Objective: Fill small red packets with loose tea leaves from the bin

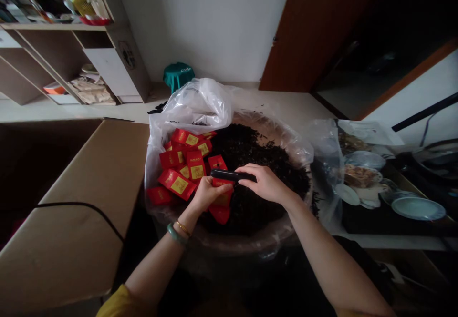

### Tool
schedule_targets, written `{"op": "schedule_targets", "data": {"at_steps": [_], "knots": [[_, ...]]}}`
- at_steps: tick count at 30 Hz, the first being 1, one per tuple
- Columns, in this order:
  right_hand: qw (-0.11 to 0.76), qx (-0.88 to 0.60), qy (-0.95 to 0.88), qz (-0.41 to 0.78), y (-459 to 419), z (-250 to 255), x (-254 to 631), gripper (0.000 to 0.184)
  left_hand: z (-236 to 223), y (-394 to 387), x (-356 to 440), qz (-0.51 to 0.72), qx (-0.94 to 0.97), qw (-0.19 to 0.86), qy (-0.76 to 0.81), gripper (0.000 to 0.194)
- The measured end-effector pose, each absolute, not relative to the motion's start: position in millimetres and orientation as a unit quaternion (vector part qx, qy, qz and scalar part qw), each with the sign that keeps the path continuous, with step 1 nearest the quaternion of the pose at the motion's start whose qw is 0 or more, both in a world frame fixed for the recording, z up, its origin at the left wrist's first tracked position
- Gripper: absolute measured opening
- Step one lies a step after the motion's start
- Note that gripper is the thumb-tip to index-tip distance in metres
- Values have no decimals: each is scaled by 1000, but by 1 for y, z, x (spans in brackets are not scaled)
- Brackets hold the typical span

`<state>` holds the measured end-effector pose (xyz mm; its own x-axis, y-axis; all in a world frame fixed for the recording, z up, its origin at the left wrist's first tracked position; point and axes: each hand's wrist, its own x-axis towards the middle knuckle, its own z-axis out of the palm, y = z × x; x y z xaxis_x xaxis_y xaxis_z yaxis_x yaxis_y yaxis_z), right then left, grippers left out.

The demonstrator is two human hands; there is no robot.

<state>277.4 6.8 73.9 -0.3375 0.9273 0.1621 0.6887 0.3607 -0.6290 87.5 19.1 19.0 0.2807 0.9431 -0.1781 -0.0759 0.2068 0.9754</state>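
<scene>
My left hand point(208, 193) is closed on a red packet point(221, 182) with its thumb across the front. My right hand point(265, 181) grips a slim black handheld tool point(228, 174), possibly a stapler or bag sealer, which lies level across the packet's upper part. Whether the tool's jaws are closed on the packet cannot be seen. Beneath both hands is a wide round basket lined with clear plastic point(196, 105). Dark dried leaves point(250, 148) fill its right side. Several red packets with yellow labels point(178, 184) are heaped on its left side.
An open cardboard box point(82, 198) with a black cable point(84, 206) over it stands at left. On the right, a low dark table point(361, 219) holds clear lids point(418, 208) and bagged dried goods point(361, 175). Behind are a green-covered stool or bin point(178, 76), shelves point(129, 59) and a brown door point(311, 31).
</scene>
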Motion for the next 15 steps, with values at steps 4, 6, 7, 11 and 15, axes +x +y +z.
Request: {"op": "schedule_targets", "data": {"at_steps": [4,6,7,11,15], "knots": [[258,-517,-784,229,6,74,274,26,24,19,88,414,492,625,443,39],[257,-514,-787,224,5,74,274,26,25,20,87,452,491,604,436,42],[256,-513,-788,223,5,74,274,26,25,21,87,470,489,595,432,42],[260,-502,-793,229,5,74,274,25,22,23,86,491,481,589,425,34],[258,-491,-796,241,5,72,275,26,20,21,86,489,482,593,420,35]]}}
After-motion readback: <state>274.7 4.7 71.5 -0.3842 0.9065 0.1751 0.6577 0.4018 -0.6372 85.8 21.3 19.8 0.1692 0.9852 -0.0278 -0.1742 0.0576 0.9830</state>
